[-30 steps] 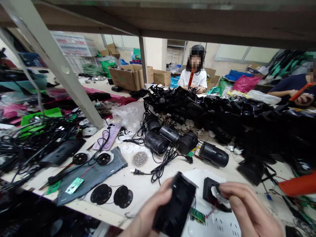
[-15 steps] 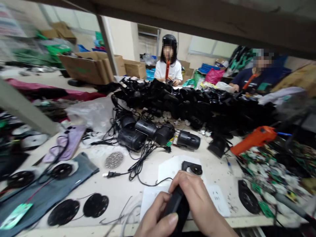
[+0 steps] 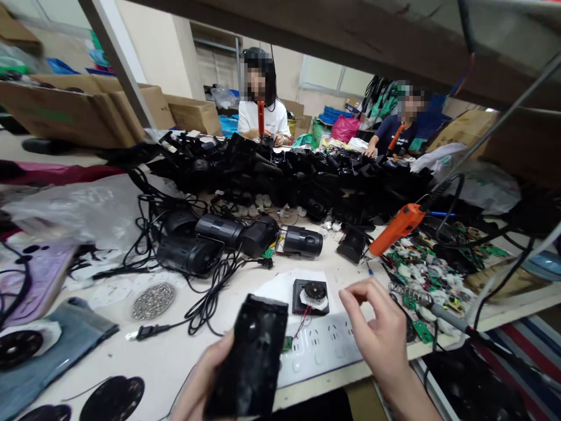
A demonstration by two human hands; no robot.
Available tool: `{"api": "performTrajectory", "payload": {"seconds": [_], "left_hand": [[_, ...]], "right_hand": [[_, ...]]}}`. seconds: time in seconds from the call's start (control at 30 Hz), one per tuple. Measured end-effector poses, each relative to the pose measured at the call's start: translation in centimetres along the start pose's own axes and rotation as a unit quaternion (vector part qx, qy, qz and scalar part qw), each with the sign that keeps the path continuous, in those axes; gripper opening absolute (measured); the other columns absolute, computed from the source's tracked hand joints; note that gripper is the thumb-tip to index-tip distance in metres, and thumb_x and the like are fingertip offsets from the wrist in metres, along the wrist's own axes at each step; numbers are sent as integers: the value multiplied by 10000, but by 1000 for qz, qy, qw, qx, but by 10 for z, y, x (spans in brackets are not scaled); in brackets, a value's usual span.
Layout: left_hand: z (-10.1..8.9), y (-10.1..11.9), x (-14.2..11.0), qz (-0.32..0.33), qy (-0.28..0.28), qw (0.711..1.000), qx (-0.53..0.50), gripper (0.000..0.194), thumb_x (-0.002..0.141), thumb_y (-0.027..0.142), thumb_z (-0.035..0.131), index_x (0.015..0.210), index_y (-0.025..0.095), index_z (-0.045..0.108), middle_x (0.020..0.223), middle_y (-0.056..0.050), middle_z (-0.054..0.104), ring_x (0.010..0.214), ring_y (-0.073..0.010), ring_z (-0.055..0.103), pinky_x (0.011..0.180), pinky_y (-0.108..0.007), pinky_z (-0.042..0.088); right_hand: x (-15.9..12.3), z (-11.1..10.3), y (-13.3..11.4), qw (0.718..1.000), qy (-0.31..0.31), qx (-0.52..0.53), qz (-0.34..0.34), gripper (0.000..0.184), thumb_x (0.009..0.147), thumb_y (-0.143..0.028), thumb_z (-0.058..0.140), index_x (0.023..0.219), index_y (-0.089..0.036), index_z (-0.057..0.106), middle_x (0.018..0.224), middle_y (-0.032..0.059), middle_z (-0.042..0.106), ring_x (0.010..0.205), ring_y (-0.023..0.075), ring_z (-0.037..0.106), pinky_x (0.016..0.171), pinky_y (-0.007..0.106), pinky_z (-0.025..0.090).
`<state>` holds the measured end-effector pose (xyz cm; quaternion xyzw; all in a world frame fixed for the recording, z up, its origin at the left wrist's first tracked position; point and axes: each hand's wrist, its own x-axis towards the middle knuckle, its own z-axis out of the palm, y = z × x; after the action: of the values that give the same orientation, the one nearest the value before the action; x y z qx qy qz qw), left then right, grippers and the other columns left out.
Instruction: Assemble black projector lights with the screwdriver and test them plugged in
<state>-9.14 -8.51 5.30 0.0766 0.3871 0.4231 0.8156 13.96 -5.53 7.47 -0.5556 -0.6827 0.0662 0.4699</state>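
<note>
My left hand point(image 3: 205, 371) grips a black rectangular plastic housing point(image 3: 249, 356), tilted up with its hollow side showing. My right hand point(image 3: 379, 327) hovers over the front of the bench, loosely curled, with nothing visible in it. Beyond it lies a square black part point(image 3: 299, 297) carrying a round black disc point(image 3: 315, 290) on a white base. Thin red wires run from there to a small green circuit board point(image 3: 287, 344), partly behind the housing. Beneath them is a white power strip panel point(image 3: 318, 345) with socket slots.
Black cylindrical housings point(image 3: 302, 241) and coiled cables point(image 3: 210, 301) lie mid-bench, before a heap of black parts point(image 3: 245, 169). A dish of screws point(image 3: 153, 301) is left. An orange electric screwdriver point(image 3: 397, 229) and a spring holder point(image 3: 409, 292) are right. Two people point(image 3: 263, 120) sit opposite.
Both hands were together on the black housing half a second ago; my right hand has since come off it and moved right. The view has swung to the right.
</note>
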Motion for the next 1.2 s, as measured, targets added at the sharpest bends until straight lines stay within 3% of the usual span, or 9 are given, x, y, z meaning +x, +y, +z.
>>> {"api": "performTrajectory", "payload": {"seconds": [0.1, 0.23, 0.47, 0.6, 0.7, 0.77, 0.9, 1.03, 1.2], "left_hand": [[6, 14, 4, 27, 45, 998, -21, 343, 802, 352, 638, 990, 76, 718, 965, -184, 755, 814, -340, 721, 803, -476, 565], [18, 30, 9, 49, 60, 996, -38, 412, 849, 357, 584, 1157, 90, 641, 1056, -211, 726, 765, -352, 725, 628, -464, 585], [23, 38, 12, 54, 43, 991, -114, 516, 926, 458, 434, 1114, 21, 633, 998, -242, 721, 706, -278, 705, 620, -382, 558], [19, 36, 15, 72, 28, 989, -126, 517, 928, 460, 435, 1116, 21, 633, 953, -235, 727, 719, -269, 697, 641, -370, 545], [17, 36, 15, 83, 27, 989, -120, 507, 937, 437, 424, 1130, 12, 623, 969, -238, 726, 731, -272, 697, 662, -382, 542], [16, 37, 15, 86, 29, 989, -115, 508, 948, 434, 398, 1131, 16, 623, 972, -232, 727, 730, -271, 697, 664, -386, 543], [12, 39, 11, 97, 40, 988, -117, 499, 949, 454, 403, 1053, 37, 658, 900, -187, 739, 694, -245, 691, 631, -360, 543], [4, 42, 5, 121, 69, 983, -117, 442, 935, 433, 459, 961, 52, 680, 841, -165, 743, 717, -248, 698, 642, -350, 550], [-2, 43, 0, 88, 40, 991, -97, 484, 918, 480, 471, 1001, 52, 680, 851, -165, 745, 682, -250, 695, 589, -351, 555]], "right_hand": [[-20, 8, 25, 995, -43, -65, -67, 154, 942, -144, 455, 888, -193, 591, 797, 46, 583, 740, 168, 591, 679, 285, 504], [-38, 28, 36, 984, -87, -113, -109, 185, 929, -101, 436, 997, -184, 587, 894, 79, 597, 821, 193, 620, 724, 308, 533], [-37, 35, 51, 976, -58, -152, -144, 157, 951, -125, 439, 963, -191, 581, 866, 66, 623, 820, 198, 622, 784, 323, 490], [-30, 37, 49, 981, 31, -95, -167, 128, 895, -103, 576, 989, -184, 606, 897, 59, 654, 816, 170, 633, 810, 291, 485], [-20, 47, 29, 991, 100, 56, -63, 79, 859, -123, 621, 895, -193, 617, 890, 59, 640, 824, 162, 636, 725, 258, 518], [-10, 58, 10, 974, 82, 203, 53, 35, 859, -212, 632, 850, -202, 600, 889, 58, 635, 791, 166, 654, 629, 248, 539], [10, 82, -28, 844, -94, 469, 240, 246, 783, -370, 711, 794, -217, 519, 657, -21, 608, 487, 126, 609, 421, 214, 489], [22, 98, -49, 766, -218, 496, 347, 387, 660, -426, 808, 740, -198, 506, 514, -60, 562, 344, 73, 504, 319, 144, 373], [25, 109, -54, 774, -252, 448, 371, 411, 580, -438, 843, 692, -177, 545, 518, -43, 586, 402, 87, 554, 387, 167, 432]]}}
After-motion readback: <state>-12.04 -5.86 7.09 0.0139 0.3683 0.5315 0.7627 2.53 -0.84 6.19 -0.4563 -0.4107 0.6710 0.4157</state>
